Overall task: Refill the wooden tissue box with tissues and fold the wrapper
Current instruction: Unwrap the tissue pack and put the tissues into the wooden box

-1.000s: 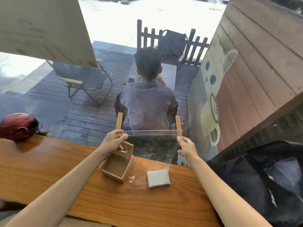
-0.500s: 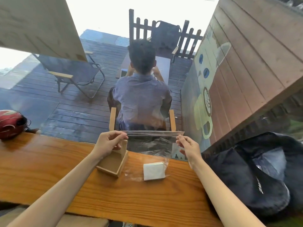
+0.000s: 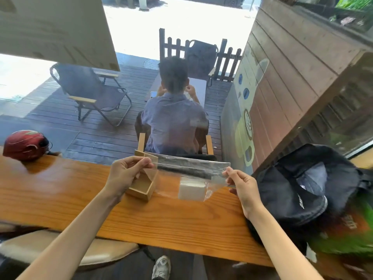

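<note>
A clear plastic wrapper is stretched flat above the wooden counter. My left hand pinches its left end and my right hand pinches its right end. Below it a white stack of tissues lies on the counter, seen partly through the plastic. The open wooden tissue box stands just left of the tissues, partly hidden behind my left hand, with its lid upright at the back.
A red helmet sits at the counter's far left. A black bag takes up the right end. Beyond the counter a person sits with their back to me, near a folding chair.
Both hands have lowered the stretched wrapper a little towards the counter and pulled it slightly wider apart. The tissues and box stay in place.
</note>
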